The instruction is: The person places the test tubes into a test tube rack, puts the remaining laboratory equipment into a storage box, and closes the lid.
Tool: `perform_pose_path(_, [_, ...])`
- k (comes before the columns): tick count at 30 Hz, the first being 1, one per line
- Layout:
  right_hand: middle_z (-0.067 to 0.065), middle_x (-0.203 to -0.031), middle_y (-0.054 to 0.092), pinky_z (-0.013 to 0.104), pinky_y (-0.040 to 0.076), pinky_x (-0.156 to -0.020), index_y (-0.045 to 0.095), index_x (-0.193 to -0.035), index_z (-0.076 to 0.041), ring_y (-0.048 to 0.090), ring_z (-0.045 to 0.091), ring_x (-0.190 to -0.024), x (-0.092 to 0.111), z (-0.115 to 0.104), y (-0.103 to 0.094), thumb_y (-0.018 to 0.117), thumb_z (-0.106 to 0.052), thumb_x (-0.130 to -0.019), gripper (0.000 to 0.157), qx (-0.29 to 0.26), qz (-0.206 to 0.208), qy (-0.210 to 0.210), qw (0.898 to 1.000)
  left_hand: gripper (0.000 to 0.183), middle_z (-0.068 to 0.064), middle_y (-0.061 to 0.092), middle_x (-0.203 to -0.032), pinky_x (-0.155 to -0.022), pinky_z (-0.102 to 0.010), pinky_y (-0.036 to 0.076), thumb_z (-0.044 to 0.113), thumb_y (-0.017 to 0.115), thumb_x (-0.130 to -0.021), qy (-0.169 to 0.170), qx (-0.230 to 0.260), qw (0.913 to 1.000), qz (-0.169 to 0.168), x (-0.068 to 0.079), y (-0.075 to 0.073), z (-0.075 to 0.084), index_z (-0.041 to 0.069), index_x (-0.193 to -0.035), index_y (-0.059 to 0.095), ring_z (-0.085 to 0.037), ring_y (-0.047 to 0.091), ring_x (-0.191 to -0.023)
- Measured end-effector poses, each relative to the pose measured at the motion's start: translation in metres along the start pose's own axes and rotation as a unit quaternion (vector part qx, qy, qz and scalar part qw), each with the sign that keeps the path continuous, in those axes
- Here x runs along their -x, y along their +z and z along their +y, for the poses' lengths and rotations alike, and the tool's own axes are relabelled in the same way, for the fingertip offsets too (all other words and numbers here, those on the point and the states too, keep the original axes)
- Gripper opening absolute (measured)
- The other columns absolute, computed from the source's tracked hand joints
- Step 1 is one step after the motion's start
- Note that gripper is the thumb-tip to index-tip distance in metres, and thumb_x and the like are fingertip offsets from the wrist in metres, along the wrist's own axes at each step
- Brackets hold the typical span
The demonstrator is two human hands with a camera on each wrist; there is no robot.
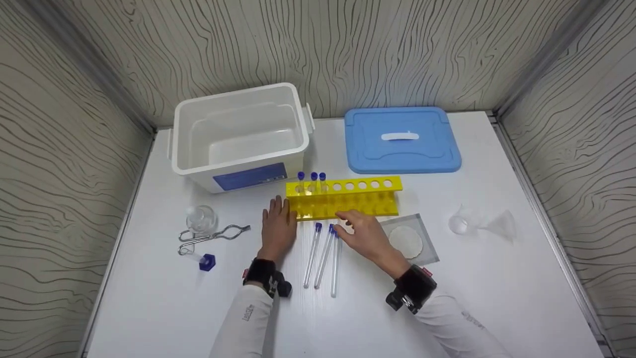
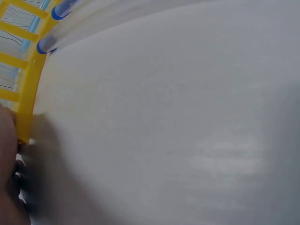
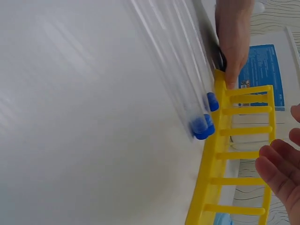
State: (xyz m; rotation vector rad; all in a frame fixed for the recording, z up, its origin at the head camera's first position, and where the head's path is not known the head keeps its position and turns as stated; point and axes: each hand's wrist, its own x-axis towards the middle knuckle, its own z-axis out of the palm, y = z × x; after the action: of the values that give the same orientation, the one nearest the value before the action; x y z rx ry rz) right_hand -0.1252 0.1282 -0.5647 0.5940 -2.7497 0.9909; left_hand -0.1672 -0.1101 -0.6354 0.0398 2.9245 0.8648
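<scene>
A yellow test tube rack (image 1: pixel 357 203) stands mid-table, with three blue-capped test tubes (image 1: pixel 313 183) upright in its left holes. My left hand (image 1: pixel 278 229) lies at the rack's left end, fingers extended and touching it. In front of the rack lie three more capped test tubes (image 1: pixel 311 258), side by side, their blue caps toward it. My right hand (image 1: pixel 365 237) hovers by those caps, thumb overlapping the rightmost one in the head view. Seen from the right wrist, its fingers (image 3: pixel 276 166) are loosely bent and hold nothing. Only the hand's edge (image 2: pixel 7 173) shows in the left wrist view.
Behind are a white bin (image 1: pixel 238 159) and its blue lid (image 1: pixel 402 154). Metal tongs (image 1: pixel 213 237), a glass bottle (image 1: pixel 201 219) and a blue-based glass piece (image 1: pixel 207 262) lie left. On the right are a wire gauze (image 1: pixel 428 251), a beaker (image 1: pixel 459 223) and a funnel (image 1: pixel 502 226).
</scene>
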Motion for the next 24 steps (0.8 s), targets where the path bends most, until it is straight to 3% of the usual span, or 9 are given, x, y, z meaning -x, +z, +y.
perform_pose_path(6, [0.015, -0.102, 0.074, 0.036, 0.062, -0.074, 0.067, -0.12, -0.002, 0.073, 0.027, -0.086, 0.01, 0.004, 0.016, 0.074, -0.027, -0.089, 0.04, 0.043, -0.005, 0.038, 0.998, 0.054, -0.017, 0.022, -0.165, -0.127, -0.055, 0.011, 0.034, 0.033, -0.107, 0.003, 0.003, 1.0, 0.002, -0.001, 0.002, -0.001, 0.006, -0.154, 0.033, -0.035, 0.018, -0.155])
perform_pose_path(14, [0.016, -0.1, 0.071, 0.041, 0.06, -0.074, 0.066, -0.122, 0.002, 0.068, 0.027, -0.079, 0.021, 0.002, 0.027, 0.072, -0.036, -0.088, 0.051, 0.086, -0.056, 0.102, 0.989, 0.055, -0.016, 0.021, -0.165, -0.128, -0.054, 0.01, 0.036, 0.033, -0.107, 0.001, 0.002, 1.0, 0.001, 0.001, -0.001, 0.0, 0.007, -0.154, 0.032, -0.034, 0.017, -0.155])
perform_pose_path(19, [0.018, -0.094, 0.07, 0.043, 0.058, -0.066, 0.069, -0.113, 0.004, 0.068, 0.031, -0.074, 0.022, 0.001, 0.034, 0.072, -0.037, -0.086, 0.049, 0.099, -0.062, 0.121, 0.986, 0.056, -0.015, 0.02, -0.166, -0.128, -0.053, 0.01, 0.037, 0.032, -0.108, -0.003, 0.0, 1.0, -0.006, 0.0, -0.001, 0.0, 0.007, -0.155, 0.031, -0.033, 0.016, -0.155])
perform_pose_path(24, [0.014, -0.08, 0.066, 0.035, 0.051, -0.053, 0.072, -0.1, 0.005, 0.059, 0.022, -0.06, 0.02, -0.001, 0.04, 0.076, -0.04, -0.082, 0.048, 0.104, -0.064, 0.135, 0.983, 0.056, -0.013, 0.017, -0.166, -0.128, -0.052, 0.008, 0.038, 0.031, -0.108, -0.012, 0.007, 0.9998, -0.013, 0.001, 0.0, -0.001, 0.009, -0.155, 0.029, -0.031, 0.013, -0.156])
